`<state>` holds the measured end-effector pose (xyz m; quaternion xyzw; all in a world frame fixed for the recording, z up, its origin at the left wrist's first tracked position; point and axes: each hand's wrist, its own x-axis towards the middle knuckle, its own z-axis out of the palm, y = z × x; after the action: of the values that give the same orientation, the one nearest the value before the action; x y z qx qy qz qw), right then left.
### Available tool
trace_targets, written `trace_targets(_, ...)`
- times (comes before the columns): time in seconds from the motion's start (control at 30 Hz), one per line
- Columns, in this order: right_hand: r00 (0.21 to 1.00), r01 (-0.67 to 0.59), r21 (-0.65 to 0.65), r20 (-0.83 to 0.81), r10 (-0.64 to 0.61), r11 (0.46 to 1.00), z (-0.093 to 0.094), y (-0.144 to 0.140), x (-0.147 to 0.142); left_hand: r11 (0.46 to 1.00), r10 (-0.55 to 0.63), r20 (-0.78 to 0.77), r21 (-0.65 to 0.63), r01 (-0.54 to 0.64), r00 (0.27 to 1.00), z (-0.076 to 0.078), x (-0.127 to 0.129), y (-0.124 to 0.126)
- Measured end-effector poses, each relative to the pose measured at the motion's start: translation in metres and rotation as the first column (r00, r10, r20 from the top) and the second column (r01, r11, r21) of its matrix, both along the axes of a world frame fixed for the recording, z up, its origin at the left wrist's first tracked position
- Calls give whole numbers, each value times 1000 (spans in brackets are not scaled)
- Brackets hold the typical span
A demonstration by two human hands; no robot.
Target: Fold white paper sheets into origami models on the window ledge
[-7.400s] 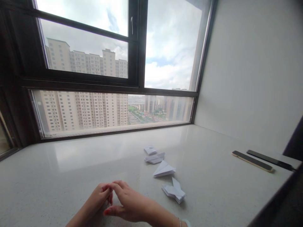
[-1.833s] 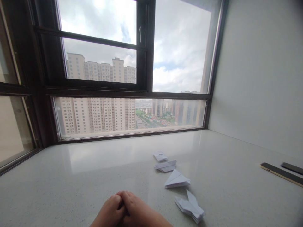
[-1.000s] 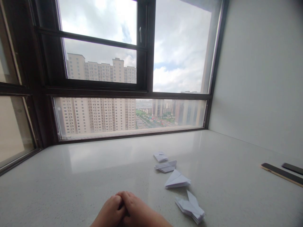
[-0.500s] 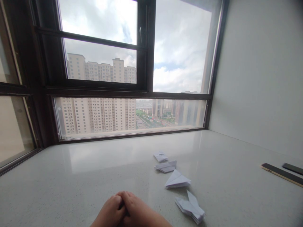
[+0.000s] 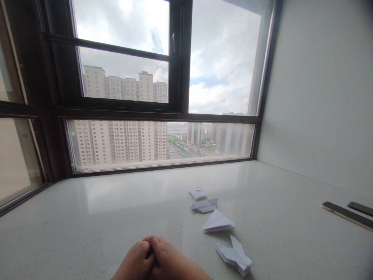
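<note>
Hands: left hand [image 5: 134, 258] and right hand [image 5: 170, 252] are clasped at the bottom, right fingers lapped over the left; I cannot tell whether anything is enclosed. They seem at rest, each bracing the other.
Window [image 5: 183, 115]: rises beyond my hands, with tall buildings [image 5: 125, 142] outside.
Wall [image 5: 317, 97]: plain and white, standing beyond my hands to the right.
Surface [image 5: 116, 217]: pale and speckled, stretching out ahead of my hands to the window.
Slabs: pale-edged slab [image 5: 348, 214] and black slab [image 5: 363, 209], perhaps phones, lie far right of my hands, side by side, probably parked clear of the papers.
Flapped paper [image 5: 233, 256]: just right of my hands, one flap pointing away from me.
Triangular paper [image 5: 218, 222]: next out, ahead and to the right.
Long folded paper [image 5: 204, 205]: farther still, lying flat.
Small squarish paper [image 5: 197, 193]: farthest. All four run in a slanting row, probably so each shape shows separately; I cannot tell whether neighbours touch.
</note>
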<state>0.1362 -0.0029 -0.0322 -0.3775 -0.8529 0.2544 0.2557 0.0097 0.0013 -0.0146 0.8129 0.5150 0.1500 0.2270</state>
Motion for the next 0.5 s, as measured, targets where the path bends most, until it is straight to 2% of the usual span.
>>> trace_targets(0.5,1000,-4,-14,3,4,1000,3,-1,0,999,-5,5,-32,5,1000,-1,-1,1)
